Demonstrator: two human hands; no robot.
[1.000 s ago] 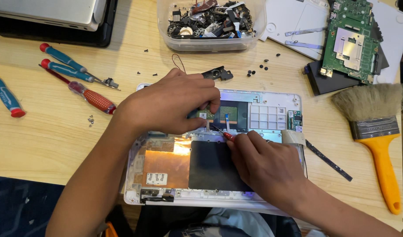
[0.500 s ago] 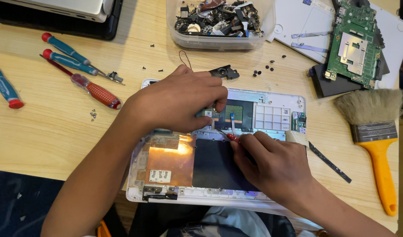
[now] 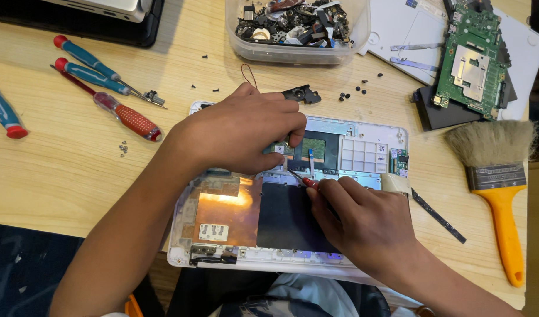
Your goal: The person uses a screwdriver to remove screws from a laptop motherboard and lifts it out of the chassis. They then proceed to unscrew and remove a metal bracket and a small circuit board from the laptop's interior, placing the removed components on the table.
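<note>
Wood table (image 3: 75, 176): pale, grained top; every other thing lies on it.
Laptop shell (image 3: 369, 132): white plastic case, opened, at the near edge of the table; copper-coloured foil and a flat black panel fill its lower half, a small green board sits under the fingers.
Left hand (image 3: 240, 132): palm down on the upper middle of the shell, fingers curled and pressing flat; it grips nothing that I can see, only steadies the case.
Right hand (image 3: 363, 226): closed in a pinch on a small screwdriver (image 3: 301, 179), red at the neck, tip pointing up-left into the shell just below the left fingertips.
Doing it well: my judgement is to keep the tip square in the screw, press straight down, turn slowly, and let the left hand hold the shell from sliding.
Brush (image 3: 498, 176): orange handle, metal band, soft grey bristles, right of the shell.
Tub (image 3: 298, 53): clear plastic, heaped with dark scrap parts.
Green board (image 3: 472, 58): loose, far right, on a white cover.
Drivers (image 3: 99, 76): blue and red handles, left.
Screws (image 3: 354, 94): tiny black, scattered loose.
</note>
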